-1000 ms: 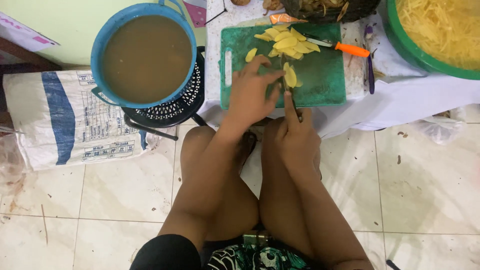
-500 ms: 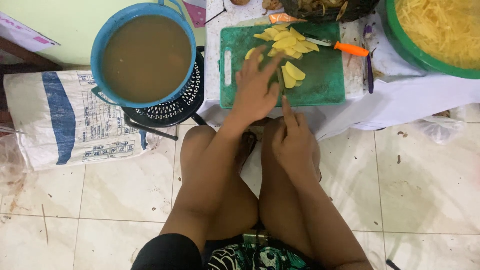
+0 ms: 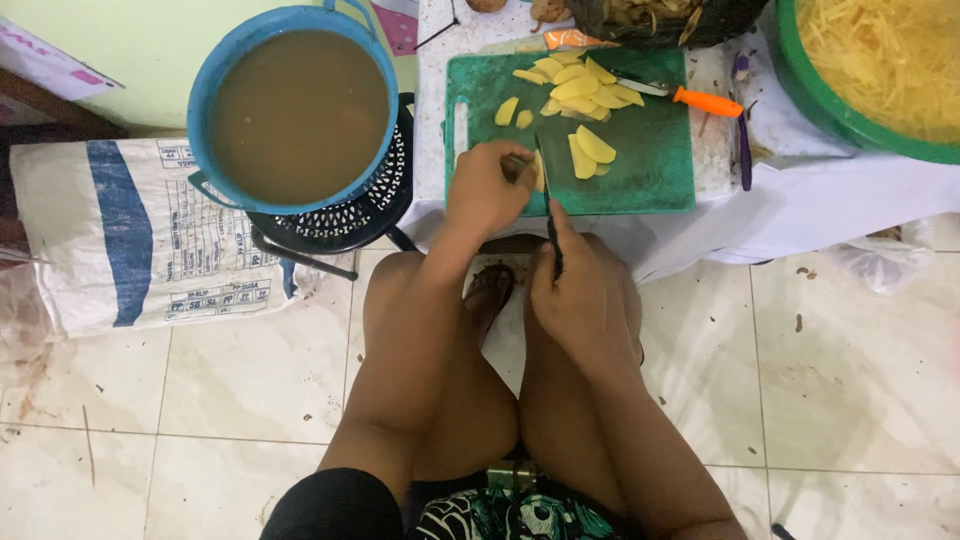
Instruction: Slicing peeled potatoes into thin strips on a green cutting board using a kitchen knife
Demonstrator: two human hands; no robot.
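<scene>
On the green plastic cutting board point(image 3: 660, 170), your left hand point(image 3: 487, 188) pinches a pale potato piece point(image 3: 537, 172); your right hand point(image 3: 585, 290) grips a thin knife point(image 3: 548, 200).

Slice under left hand point(image 3: 487, 190): mostly covered by my fingers at the near edge of the green cutting board point(image 3: 650, 150); I can't tell its shape.
Knife point(image 3: 549, 205): handle buried in my right hand point(image 3: 585, 290); only the thin dark blade shows.
Green bowl point(image 3: 880, 70), right of board: cut off by the frame edge.
Dark basket point(image 3: 670, 15), beyond board: top cropped, contents unclear.
</scene>
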